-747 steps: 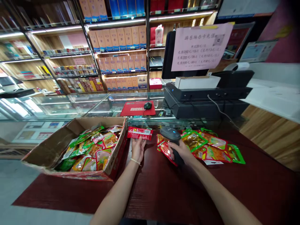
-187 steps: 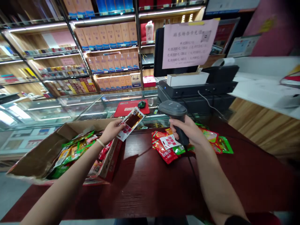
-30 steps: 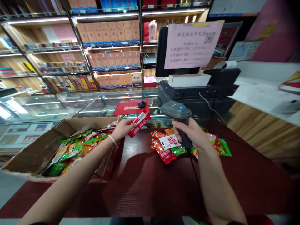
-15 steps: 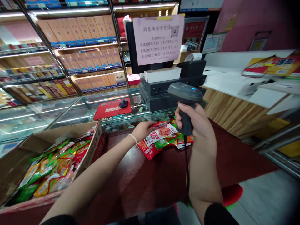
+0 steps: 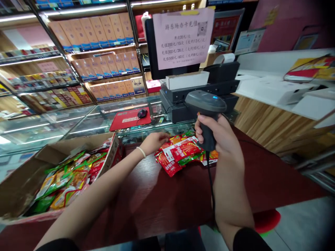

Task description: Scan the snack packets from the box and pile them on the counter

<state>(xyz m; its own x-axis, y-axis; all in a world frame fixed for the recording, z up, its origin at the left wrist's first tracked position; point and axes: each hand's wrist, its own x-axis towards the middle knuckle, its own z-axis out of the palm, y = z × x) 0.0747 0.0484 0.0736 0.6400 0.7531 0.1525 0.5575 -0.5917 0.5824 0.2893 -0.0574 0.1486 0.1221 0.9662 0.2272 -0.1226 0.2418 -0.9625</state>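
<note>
My right hand (image 5: pixel 216 130) is wrapped round the handle of a dark grey barcode scanner (image 5: pixel 205 103), which has a blue light on top and a cable hanging down. The scanner is held above the table, to the right of a pile of snack packets (image 5: pixel 183 150). These packets are red, green and orange, and a red one with stick-shaped snacks printed on it lies on top. At the pile's left edge, my left hand (image 5: pixel 154 142) has its fingers bent together on a red snack packet (image 5: pixel 164 144), partly hidden by the hand.
An open cardboard box (image 5: pixel 111 158) full of colourful packets stands on the dark red table (image 5: pixel 146 195) at left. Behind are a glass counter (image 5: pixel 86 120), a red mouse pad (image 5: pixel 123 120) with a mouse (image 5: pixel 142 113), a monitor with a pink notice (image 5: pixel 183 42) and a receipt printer (image 5: pixel 222 71).
The view has shifted slightly. My left hand has drawn a little left, and the packet with pink pieces has gone from the pile's top, where a stick-snack packet now shows. The scanner stays held.
</note>
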